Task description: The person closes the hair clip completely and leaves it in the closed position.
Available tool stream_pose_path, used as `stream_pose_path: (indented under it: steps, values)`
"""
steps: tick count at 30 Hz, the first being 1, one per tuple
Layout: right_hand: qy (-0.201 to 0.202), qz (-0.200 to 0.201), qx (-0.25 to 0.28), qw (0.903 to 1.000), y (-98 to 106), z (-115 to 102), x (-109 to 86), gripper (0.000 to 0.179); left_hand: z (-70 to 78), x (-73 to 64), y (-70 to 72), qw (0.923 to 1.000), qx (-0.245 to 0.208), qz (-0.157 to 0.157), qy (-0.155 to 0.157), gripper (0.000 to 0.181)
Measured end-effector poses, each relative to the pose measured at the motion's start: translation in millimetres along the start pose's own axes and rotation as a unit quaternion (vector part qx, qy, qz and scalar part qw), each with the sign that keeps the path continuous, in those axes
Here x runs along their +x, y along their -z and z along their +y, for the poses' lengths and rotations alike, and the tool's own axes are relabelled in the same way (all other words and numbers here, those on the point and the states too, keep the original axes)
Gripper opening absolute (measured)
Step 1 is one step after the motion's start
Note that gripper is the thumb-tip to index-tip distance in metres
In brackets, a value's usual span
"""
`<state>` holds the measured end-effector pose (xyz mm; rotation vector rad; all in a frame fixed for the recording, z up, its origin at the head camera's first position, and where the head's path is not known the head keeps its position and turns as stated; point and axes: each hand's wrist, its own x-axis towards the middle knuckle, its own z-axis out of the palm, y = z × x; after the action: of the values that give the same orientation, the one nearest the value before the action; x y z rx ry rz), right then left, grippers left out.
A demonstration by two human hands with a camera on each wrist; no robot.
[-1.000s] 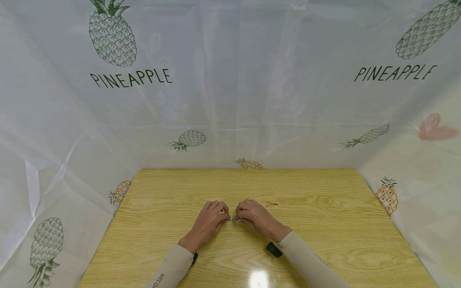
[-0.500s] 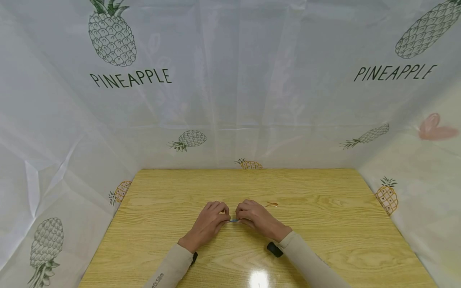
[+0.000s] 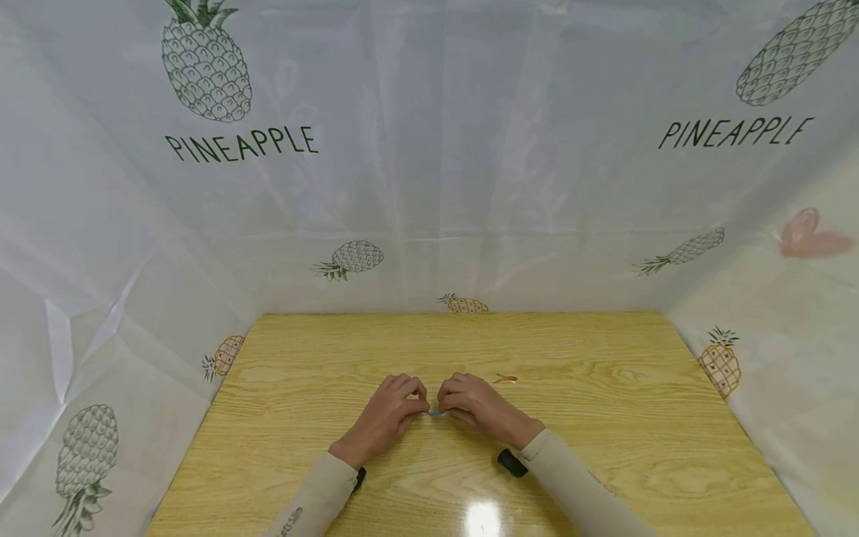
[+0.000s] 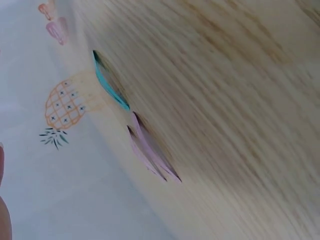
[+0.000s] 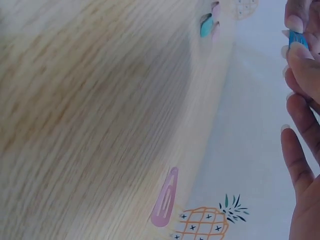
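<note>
A small blue snap hair clip point(image 3: 435, 413) is held between both hands above the table. My left hand point(image 3: 388, 414) pinches its left end between thumb and finger. At the other end, my right hand point(image 3: 478, 406) grips it the same way. Close up in the right wrist view, the blue clip point(image 5: 298, 40) is partly covered by fingertips. Only a sliver of my left hand point(image 4: 4, 217) enters the left wrist view. Whether the clip is snapped or sprung cannot be made out.
A teal hair clip point(image 4: 109, 86) and two pink hair clips point(image 4: 152, 150) lie on the wooden table point(image 3: 604, 447). Another pink hair clip point(image 5: 165, 200) lies apart. Past my right hand, an orange-brown clip shape point(image 3: 506, 379) shows. White pineapple-print sheeting point(image 3: 429, 186) surrounds the table.
Both hands stay almost in place with the blue hair clip between them. The whole head view has shifted very slightly.
</note>
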<state>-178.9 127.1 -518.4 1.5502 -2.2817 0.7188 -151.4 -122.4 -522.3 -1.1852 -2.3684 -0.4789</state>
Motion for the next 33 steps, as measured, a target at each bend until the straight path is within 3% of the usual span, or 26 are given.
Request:
stream_pose_path:
  steps: [9,16,22,33]
  values:
    - [0.004,0.020,-0.012,0.9997,-2.2,-1.1,-1.2,0.011,-2.2,-0.8,0.7,0.9995,-0.004,-0.009,0.029,0.006]
    - [-0.022,0.035,-0.042,0.9983,-7.4,-4.3,-2.2,0.029,-0.6,-1.8,1.4,0.9962,-0.024,-0.028,0.079,0.005]
    - [-0.024,0.047,-0.081,0.9954,-11.0,-6.8,-1.6,0.032,0.6,-2.7,3.1,0.9878,-0.071,-0.053,0.128,0.005]
    - [-0.006,0.061,-0.110,0.9920,-12.8,-7.5,1.1,0.031,-0.8,-4.5,4.8,0.9675,-0.164,-0.063,0.182,0.004]
